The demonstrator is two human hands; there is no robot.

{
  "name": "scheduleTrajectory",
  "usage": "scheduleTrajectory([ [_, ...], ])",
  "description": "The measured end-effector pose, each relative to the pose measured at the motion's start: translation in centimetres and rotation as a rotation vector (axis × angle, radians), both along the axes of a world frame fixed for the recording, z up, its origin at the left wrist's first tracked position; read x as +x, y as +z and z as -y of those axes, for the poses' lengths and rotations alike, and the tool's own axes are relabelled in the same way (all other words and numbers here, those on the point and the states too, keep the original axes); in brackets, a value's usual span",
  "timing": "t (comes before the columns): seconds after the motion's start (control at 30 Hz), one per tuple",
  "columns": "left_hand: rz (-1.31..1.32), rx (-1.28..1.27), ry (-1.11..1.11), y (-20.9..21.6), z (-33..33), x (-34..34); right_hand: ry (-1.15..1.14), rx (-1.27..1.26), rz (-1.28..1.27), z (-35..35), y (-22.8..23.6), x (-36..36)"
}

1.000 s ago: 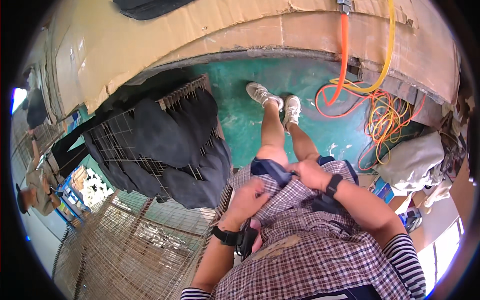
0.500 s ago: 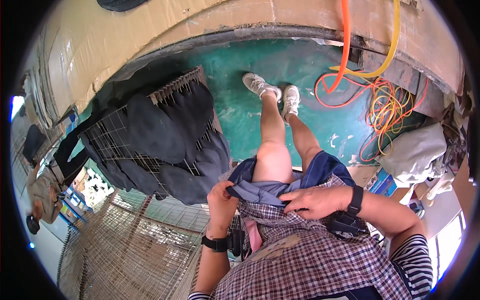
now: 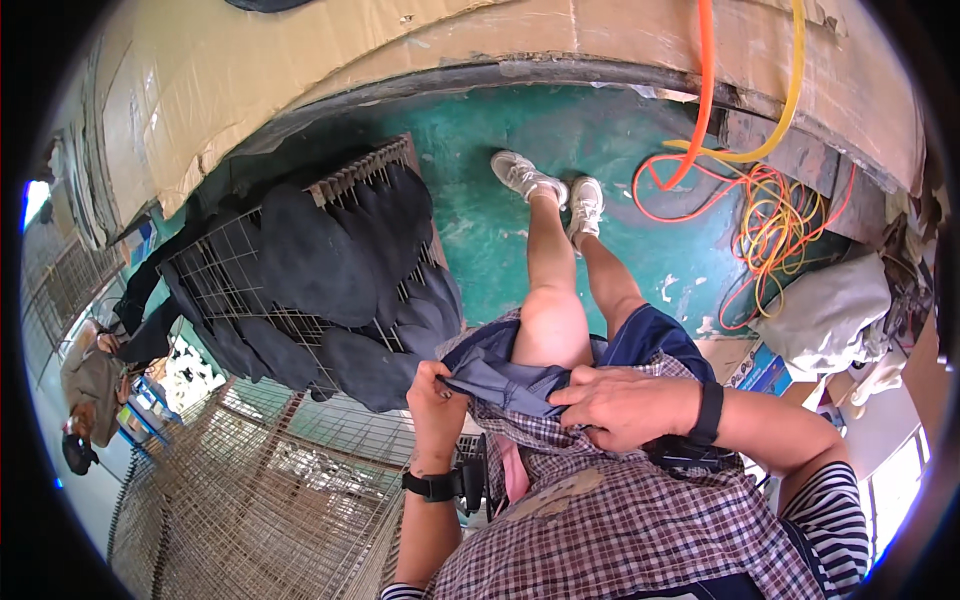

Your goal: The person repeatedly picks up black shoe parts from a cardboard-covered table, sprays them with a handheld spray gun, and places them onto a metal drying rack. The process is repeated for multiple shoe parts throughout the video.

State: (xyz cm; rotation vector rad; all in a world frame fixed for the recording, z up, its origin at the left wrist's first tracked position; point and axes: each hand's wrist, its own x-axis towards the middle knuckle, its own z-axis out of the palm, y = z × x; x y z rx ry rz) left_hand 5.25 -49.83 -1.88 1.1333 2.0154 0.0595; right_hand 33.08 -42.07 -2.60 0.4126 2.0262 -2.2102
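A blue-grey cloth (image 3: pixel 505 382) with a folded edge lies over my lap, between the plaid apron (image 3: pixel 620 510) and my bare knee. At its left corner my left hand (image 3: pixel 435 410) pinches the edge between thumb and fingers. My right hand (image 3: pixel 628 408) is closed on the cloth's right part, thumb and index finger pressed together, with the other fingers curled under and partly hidden. Navy shorts (image 3: pixel 660 338) show beyond the right hand. Whether the cloth belongs to the shorts or the apron, I cannot tell. Each wrist has a black strap.
Left of my legs stands a wire rack (image 3: pixel 235 262) hung with several dark, rounded pads (image 3: pixel 318 255). Wire mesh panels (image 3: pixel 270 490) lie nearer. A cardboard-covered bench (image 3: pixel 480 35) crosses the far side. Orange and yellow hoses (image 3: pixel 780 225) coil at right near grey cloth (image 3: pixel 830 305). A co-worker (image 3: pixel 92 385) is far left.
My right hand has shifted slightly left and its grip on the cloth looks tighter. My left hand still holds the edge. The far-left co-worker has changed posture.
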Motion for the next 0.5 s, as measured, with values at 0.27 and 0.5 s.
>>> scheduleTrajectory([
  [0.27, 0.018, 0.127, -0.028, -0.6, -0.3, -0.2, -0.229, -0.156, 0.012, -1.2, -4.6, -2.6],
  [0.5, 0.406, 0.346, 0.475, 1.6, -6.8, -1.2, -0.817, 0.229, 0.269, -4.4, -11.5, 3.2],
])
